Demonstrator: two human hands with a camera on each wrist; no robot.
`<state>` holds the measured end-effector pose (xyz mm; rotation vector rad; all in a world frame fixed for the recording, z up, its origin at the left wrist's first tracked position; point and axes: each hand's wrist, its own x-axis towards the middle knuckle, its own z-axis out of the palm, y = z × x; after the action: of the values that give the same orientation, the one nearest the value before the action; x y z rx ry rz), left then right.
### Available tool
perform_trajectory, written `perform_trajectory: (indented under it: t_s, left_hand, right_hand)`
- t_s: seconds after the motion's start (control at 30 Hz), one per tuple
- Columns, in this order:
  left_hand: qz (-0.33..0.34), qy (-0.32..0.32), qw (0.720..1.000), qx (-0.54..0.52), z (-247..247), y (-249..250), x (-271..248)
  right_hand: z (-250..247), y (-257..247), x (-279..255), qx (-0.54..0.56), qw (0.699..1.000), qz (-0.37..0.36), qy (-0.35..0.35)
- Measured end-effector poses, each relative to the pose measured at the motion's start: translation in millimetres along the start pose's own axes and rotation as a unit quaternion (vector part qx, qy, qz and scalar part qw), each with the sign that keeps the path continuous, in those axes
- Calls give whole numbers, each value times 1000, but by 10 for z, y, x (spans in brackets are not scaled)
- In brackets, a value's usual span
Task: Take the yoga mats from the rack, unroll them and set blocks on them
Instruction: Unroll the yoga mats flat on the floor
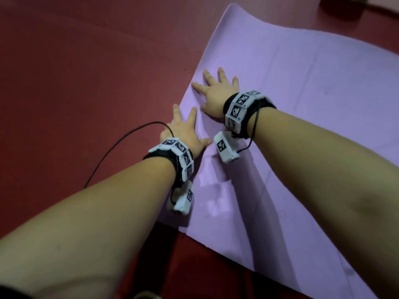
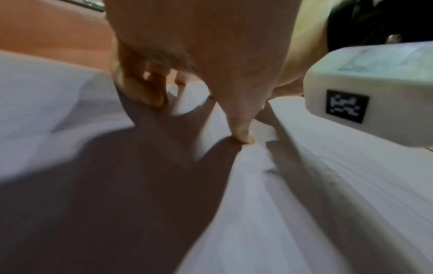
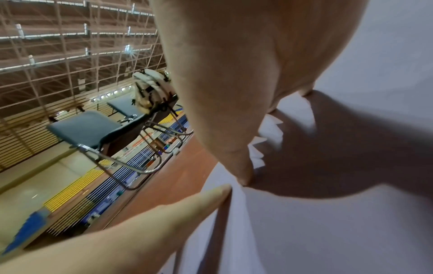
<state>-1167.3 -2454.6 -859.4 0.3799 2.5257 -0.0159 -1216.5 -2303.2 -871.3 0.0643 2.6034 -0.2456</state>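
Purple yoga mat [image 1: 291, 104] lies unrolled on the red floor [image 1: 86, 72], far end slightly rippled. Both hands flat along its left edge. Left hand [image 1: 183, 132]: fingers [image 1: 192, 114] spread straight, pressing the mat at the edge, gripping nothing. Right hand [image 1: 218, 93] just beyond it: fingers splayed, palm down, gripping nothing. Chairs [image 3: 93, 129] stand beyond the floor.

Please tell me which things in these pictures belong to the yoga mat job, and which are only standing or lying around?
Part of the job:
- purple yoga mat, unrolled on the red floor
- left hand, flat on the mat's edge
- right hand, flat on the mat

Only standing around:
- grey chairs
- pale bag on one chair

No blocks are visible.
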Motion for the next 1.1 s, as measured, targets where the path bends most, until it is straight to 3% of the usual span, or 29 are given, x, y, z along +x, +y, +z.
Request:
perform_trajectory:
  t_s: [0.17, 0.43, 0.6, 0.73, 0.87, 1.1]
  left_hand:
    - [-26, 14, 997, -75, 231, -200, -179]
    - [-28, -22, 997, -63, 163, -201, -164]
    - [-9, -7, 997, -74, -16, -147, -539]
    - [33, -18, 996, -79, -288, -37, -914]
    - [50, -72, 992, -92, -619, 146, -1218]
    - [87, -202, 975, 41, -1123, 486, -1857]
  right_hand:
    - [71, -180, -62, 5, 1000, 22, -14]
    - [136, -87, -304, 10, 1000, -10, -23]
    - [235, -114, -978, 115, 992, -18, -54]
    - [76, -91, -1619, 291, 955, 26, -54]
    - [-232, -38, -2249, 354, 930, 89, -31]
    - [-832, -34, -3281, 428, 890, 160, -8]
